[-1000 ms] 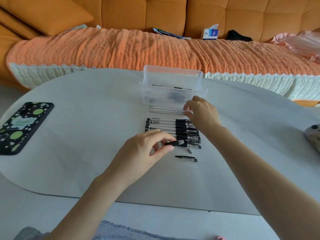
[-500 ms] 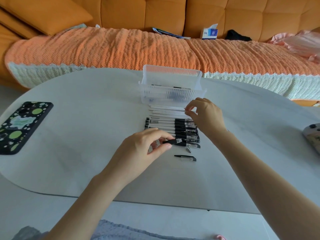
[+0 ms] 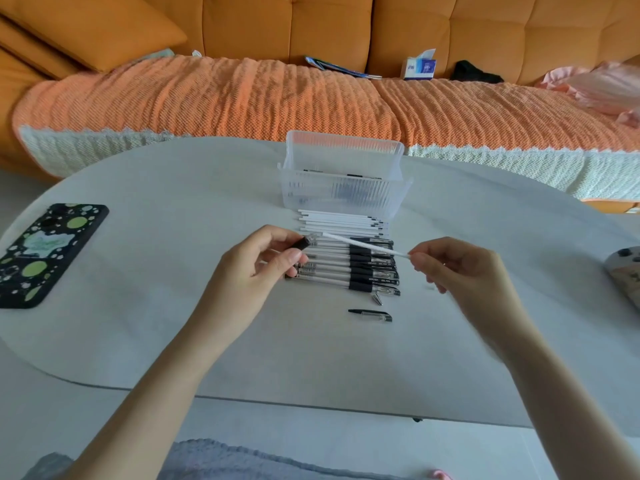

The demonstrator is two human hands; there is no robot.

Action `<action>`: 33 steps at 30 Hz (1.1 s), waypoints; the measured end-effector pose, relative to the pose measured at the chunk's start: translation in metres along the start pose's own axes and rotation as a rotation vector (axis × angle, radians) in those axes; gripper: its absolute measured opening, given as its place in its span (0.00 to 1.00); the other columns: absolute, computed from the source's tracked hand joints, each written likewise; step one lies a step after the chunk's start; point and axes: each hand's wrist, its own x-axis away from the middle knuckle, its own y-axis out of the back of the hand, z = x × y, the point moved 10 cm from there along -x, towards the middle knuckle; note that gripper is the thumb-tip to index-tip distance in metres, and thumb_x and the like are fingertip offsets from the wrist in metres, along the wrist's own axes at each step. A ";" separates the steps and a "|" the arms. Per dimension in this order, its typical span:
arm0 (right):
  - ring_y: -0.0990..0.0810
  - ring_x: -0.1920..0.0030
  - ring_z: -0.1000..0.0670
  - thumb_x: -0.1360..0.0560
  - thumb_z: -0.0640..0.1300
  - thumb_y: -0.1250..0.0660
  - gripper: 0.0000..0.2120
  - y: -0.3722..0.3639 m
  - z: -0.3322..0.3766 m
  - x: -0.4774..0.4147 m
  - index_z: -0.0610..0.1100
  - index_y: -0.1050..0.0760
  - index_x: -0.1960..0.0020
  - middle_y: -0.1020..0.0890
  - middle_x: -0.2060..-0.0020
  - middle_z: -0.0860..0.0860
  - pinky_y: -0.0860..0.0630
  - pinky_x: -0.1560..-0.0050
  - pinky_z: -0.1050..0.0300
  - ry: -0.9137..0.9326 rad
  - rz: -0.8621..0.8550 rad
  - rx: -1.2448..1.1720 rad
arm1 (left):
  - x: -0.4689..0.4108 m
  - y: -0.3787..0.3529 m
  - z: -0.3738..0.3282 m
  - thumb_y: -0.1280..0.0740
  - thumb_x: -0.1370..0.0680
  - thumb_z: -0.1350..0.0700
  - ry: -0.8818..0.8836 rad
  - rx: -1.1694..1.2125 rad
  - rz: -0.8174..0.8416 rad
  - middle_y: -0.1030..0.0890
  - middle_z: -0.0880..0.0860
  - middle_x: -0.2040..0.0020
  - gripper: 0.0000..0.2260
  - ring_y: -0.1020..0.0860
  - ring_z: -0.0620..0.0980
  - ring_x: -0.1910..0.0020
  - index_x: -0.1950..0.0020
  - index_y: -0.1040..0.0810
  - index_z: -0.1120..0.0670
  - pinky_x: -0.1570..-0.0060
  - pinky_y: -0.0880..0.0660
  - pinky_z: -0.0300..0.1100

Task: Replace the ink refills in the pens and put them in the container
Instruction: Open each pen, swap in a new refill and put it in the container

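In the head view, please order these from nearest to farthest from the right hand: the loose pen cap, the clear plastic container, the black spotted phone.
1. The loose black-and-clear pen cap, on the table left of the right hand.
2. The clear ribbed plastic container, behind the pens.
3. The black green-spotted phone, far left.

Container (image 3: 341, 194) contents indistinct through ribbing

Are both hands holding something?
Yes, the left hand grips a pen barrel and the right hand pinches a white refill by its end.
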 end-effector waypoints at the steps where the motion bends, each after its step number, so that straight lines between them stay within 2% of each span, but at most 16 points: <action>1: 0.30 0.72 0.59 0.28 0.40 0.31 0.03 0.000 -0.002 0.000 0.46 0.20 0.60 0.22 0.72 0.57 0.33 0.69 0.69 -0.005 -0.001 -0.002 | 0.000 0.000 0.000 0.35 0.23 0.60 0.002 0.007 0.003 0.17 0.48 0.57 0.05 0.20 0.44 0.61 0.51 0.23 0.51 0.57 0.26 0.34; 14: 0.30 0.69 0.58 0.28 0.39 0.30 0.04 -0.002 -0.001 -0.004 0.46 0.20 0.61 0.21 0.70 0.57 0.33 0.68 0.69 0.014 0.007 -0.016 | 0.000 -0.005 -0.003 0.34 0.24 0.61 0.008 0.024 0.024 0.17 0.49 0.57 0.05 0.21 0.43 0.61 0.50 0.22 0.52 0.58 0.27 0.31; 18: 0.29 0.69 0.59 0.28 0.38 0.30 0.04 -0.002 0.000 -0.004 0.45 0.19 0.60 0.20 0.69 0.57 0.33 0.67 0.71 0.022 0.018 0.006 | 0.001 -0.004 -0.004 0.33 0.24 0.60 -0.004 -0.019 0.025 0.17 0.48 0.57 0.05 0.20 0.45 0.60 0.51 0.21 0.51 0.55 0.25 0.33; 22: 0.26 0.65 0.57 0.29 0.39 0.29 0.03 -0.001 0.000 -0.004 0.44 0.19 0.60 0.18 0.66 0.52 0.31 0.64 0.69 0.030 0.014 0.047 | 0.002 -0.003 -0.006 0.31 0.25 0.59 -0.024 -0.097 0.036 0.17 0.46 0.57 0.05 0.20 0.43 0.59 0.51 0.20 0.51 0.56 0.28 0.28; 25: 0.25 0.65 0.58 0.29 0.39 0.29 0.03 -0.001 -0.001 -0.003 0.44 0.19 0.60 0.18 0.66 0.55 0.30 0.62 0.70 0.032 0.021 0.063 | 0.002 0.000 -0.008 0.30 0.26 0.58 -0.044 -0.154 0.033 0.17 0.43 0.55 0.05 0.20 0.40 0.57 0.51 0.20 0.51 0.55 0.30 0.25; 29: 0.26 0.67 0.60 0.28 0.38 0.29 0.03 -0.002 -0.002 -0.003 0.44 0.19 0.60 0.19 0.68 0.58 0.31 0.63 0.71 0.024 0.020 0.060 | 0.002 0.001 -0.008 0.30 0.26 0.57 -0.044 -0.144 0.024 0.17 0.43 0.55 0.06 0.20 0.41 0.55 0.51 0.20 0.49 0.54 0.28 0.28; 33: 0.25 0.64 0.56 0.29 0.39 0.29 0.04 0.001 0.001 -0.003 0.46 0.20 0.61 0.18 0.66 0.54 0.29 0.61 0.67 0.044 0.017 0.087 | 0.003 0.000 -0.011 0.30 0.26 0.58 -0.068 -0.162 0.029 0.18 0.42 0.55 0.06 0.21 0.39 0.55 0.52 0.20 0.49 0.53 0.30 0.27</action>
